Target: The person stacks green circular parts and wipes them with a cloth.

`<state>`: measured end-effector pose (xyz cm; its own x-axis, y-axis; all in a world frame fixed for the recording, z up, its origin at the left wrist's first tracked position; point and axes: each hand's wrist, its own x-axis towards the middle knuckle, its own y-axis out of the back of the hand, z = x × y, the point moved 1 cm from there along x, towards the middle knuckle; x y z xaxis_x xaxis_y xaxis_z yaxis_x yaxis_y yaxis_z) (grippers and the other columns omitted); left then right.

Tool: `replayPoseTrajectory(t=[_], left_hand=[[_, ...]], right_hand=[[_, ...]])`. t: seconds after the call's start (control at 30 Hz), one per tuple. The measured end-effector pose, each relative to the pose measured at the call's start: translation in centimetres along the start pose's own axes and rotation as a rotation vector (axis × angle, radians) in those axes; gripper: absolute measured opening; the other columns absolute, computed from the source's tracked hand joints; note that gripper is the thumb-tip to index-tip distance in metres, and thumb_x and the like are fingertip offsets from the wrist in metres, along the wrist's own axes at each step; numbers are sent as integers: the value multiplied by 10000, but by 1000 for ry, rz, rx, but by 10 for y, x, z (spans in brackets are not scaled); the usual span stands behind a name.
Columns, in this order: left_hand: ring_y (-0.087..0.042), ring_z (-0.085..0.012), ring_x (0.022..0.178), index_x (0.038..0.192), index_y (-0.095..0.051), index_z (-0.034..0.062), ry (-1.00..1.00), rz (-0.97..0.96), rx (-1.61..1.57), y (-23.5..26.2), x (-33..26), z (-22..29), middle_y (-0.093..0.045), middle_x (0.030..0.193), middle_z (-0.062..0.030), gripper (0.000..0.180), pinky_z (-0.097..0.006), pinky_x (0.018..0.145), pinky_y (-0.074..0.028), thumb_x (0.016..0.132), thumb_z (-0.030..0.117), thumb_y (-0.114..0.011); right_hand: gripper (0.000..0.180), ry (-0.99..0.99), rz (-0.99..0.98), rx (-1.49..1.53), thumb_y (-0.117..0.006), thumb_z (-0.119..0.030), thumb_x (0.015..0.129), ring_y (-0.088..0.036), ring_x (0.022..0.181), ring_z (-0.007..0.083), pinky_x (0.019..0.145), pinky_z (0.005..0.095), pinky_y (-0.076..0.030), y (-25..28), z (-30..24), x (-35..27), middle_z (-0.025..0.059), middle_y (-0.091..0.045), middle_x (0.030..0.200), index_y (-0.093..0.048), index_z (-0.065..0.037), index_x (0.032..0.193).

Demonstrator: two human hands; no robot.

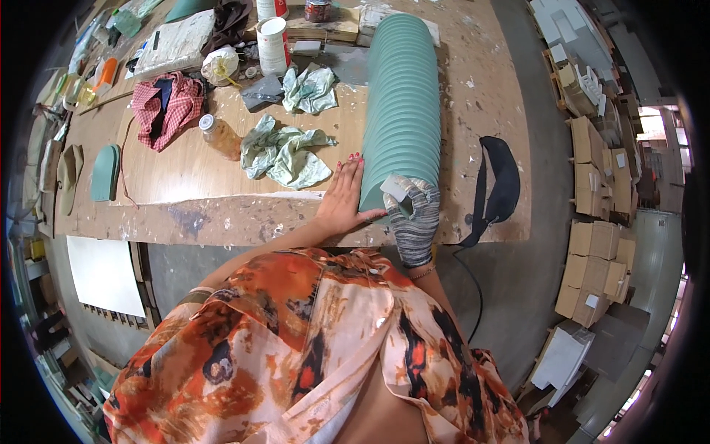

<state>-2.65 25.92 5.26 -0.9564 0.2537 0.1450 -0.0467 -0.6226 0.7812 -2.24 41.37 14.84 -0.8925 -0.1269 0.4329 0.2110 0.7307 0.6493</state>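
Observation:
A long row of teal-green pieces with rounded tops [403, 89], packed face to face into a ribbed stack, runs away from me along the workbench. My left hand [344, 194] is bare and lies open, fingers stretched along the left side of the stack near its front end. My right hand [414, 211], in a grey striped knit glove, is curled at the stack's near end. Between its fingers sits a small white flat piece [396, 189]; its exact kind does not show. The gloved fingers partly hide the front pieces.
On the bench [296, 222] left of the stack lie crumpled pale cloths [288, 155], a jar [220, 137], a red checked cloth [166, 103] and a white can [274, 48]. A black pouch with a strap [501, 181] lies right. Cardboard boxes [592, 251] stand across the aisle.

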Motion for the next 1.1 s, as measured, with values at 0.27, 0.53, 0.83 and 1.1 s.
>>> replayPoseTrajectory(t=[0.27,0.53,0.83,1.1], left_hand=[[-230,-418,1396,1427,-151,-134,-32,25,15,-1,1,3,-243,1455,-308,1138,-490,1175,-144,777,687,-597],[-231,-415,1398,1419,-171,-140,-32,31,25,-4,3,5,-257,1452,-314,1135,-490,1171,-155,770,682,-609],[-224,-420,1399,1426,-155,-134,-37,14,45,-5,3,6,-252,1452,-310,1123,-502,1169,-158,773,638,-642],[-233,-426,1393,1433,-151,-124,-21,-4,49,-7,3,6,-243,1461,-305,1104,-504,1167,-160,778,609,-653]], right_hand=[[383,-94,160,33,-774,-51,746,-558,992,239,879,350,-482,15,13,6,96,-557,1056,-631,-49,1101],[372,-302,272,242,-756,-29,774,-566,982,176,871,314,-503,21,38,-9,67,-562,1056,-624,-37,1122],[387,-434,384,458,-764,-41,787,-586,973,156,853,297,-524,20,64,-31,59,-587,1084,-601,-31,1139],[381,-606,473,622,-756,-46,806,-574,952,140,841,291,-503,14,76,-61,60,-608,1047,-595,-9,1150]])
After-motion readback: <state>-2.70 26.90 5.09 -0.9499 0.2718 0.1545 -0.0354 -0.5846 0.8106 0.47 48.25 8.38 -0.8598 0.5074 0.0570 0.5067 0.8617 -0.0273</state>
